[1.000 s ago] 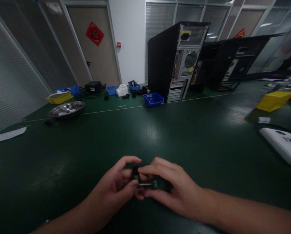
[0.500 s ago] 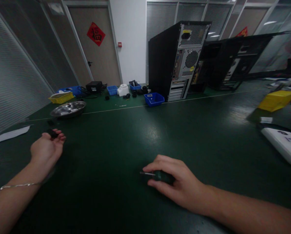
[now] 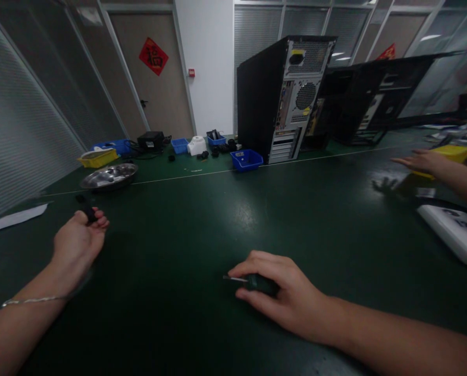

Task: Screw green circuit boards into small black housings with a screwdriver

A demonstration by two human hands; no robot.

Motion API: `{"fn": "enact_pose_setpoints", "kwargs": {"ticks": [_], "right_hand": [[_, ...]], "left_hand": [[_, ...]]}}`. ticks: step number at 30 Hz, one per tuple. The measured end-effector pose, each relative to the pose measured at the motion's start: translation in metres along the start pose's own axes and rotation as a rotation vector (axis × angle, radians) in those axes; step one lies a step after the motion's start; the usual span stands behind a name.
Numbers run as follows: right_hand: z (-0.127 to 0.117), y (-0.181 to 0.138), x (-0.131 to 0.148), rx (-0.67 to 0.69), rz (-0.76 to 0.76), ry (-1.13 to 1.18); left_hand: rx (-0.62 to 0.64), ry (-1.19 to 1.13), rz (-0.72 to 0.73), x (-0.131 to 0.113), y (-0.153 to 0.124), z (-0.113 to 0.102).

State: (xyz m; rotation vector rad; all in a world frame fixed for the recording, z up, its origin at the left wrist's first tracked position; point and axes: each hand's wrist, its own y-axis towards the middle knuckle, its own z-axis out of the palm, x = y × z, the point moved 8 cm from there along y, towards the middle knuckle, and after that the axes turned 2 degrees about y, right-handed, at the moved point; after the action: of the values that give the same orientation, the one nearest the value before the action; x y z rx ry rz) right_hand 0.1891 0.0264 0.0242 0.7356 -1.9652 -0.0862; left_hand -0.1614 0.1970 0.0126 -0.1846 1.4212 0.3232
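Observation:
My left hand [image 3: 78, 241] is stretched out to the left over the green table [image 3: 202, 219], its fingers curled round a small black part [image 3: 89, 214]. A thin bracelet sits on that wrist. My right hand [image 3: 280, 295] rests on the table near the front, closed on a screwdriver [image 3: 246, 281] with a dark green handle; its short metal tip points left. A steel bowl [image 3: 108, 175] stands beyond my left hand.
Another person's hand [image 3: 421, 161] reaches in at the right by a yellow bin [image 3: 454, 151]. A white device [image 3: 454, 232] lies at the right edge. A black computer tower [image 3: 284, 96], a blue bin [image 3: 246, 159], other bins and small parts stand at the back. White paper [image 3: 16, 218] lies far left.
My left hand left my right hand and swung out to the left with the small black part. My right hand stayed with the screwdriver. Another person's hand came in at the right.

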Motion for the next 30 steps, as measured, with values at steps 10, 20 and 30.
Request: {"fn": "enact_pose_setpoints", "kwargs": {"ticks": [10,20,30], "right_hand": [[-0.001,-0.001,-0.004,-0.010,0.049,-0.027],[0.001,0.003,0.001,0.022,-0.014,0.058],[0.004,0.001,-0.007,0.040,0.044,-0.002]], "left_hand": [[0.727,0.189,-0.258,0.034,-0.138,0.125],[1.077,0.615,0.048,0.023,-0.189,0.144],[1.013,0.741,0.363,0.004,-0.192,0.145]]}}
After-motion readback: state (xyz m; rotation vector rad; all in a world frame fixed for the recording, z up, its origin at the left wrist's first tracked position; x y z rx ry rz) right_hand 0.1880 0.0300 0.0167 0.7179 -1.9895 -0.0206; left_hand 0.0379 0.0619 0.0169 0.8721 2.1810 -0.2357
